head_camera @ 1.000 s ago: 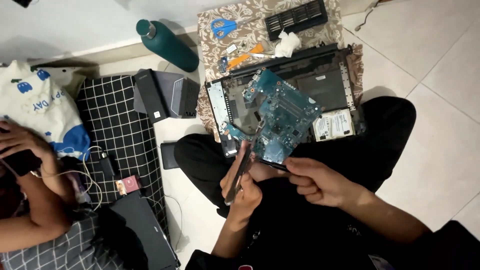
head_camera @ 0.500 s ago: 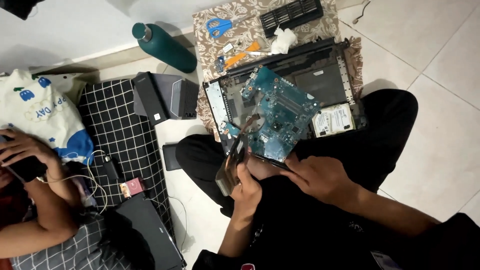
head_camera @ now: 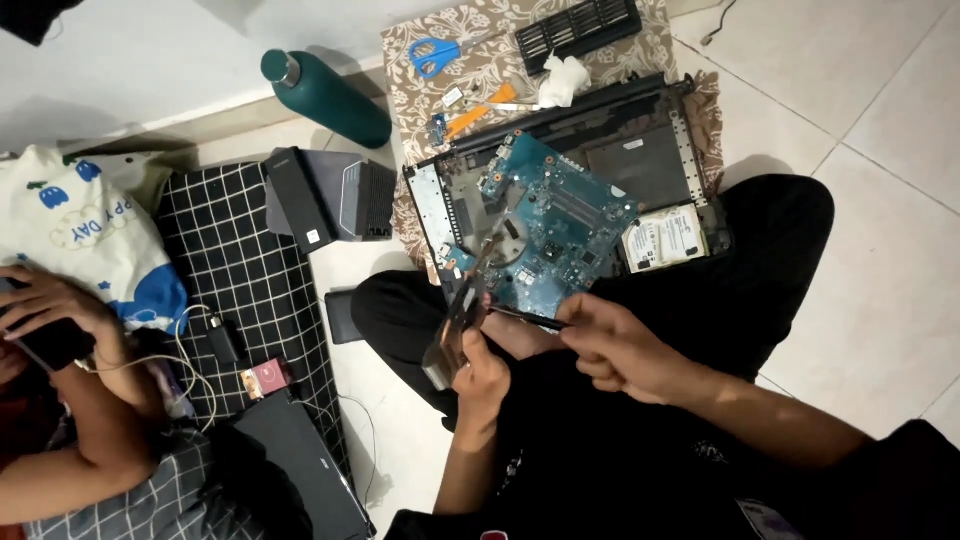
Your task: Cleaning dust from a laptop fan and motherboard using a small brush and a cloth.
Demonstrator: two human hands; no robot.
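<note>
Here both hands tilt motherboard.

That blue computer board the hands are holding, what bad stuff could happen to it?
The board is held in the air by its near edge only, left hand and right hand gripping it, so it might slip and drop onto the open laptop case below. The metal cooling piece hangs off its left side and could tug or bend. Bare fingers on the board could also harm small parts.
</note>
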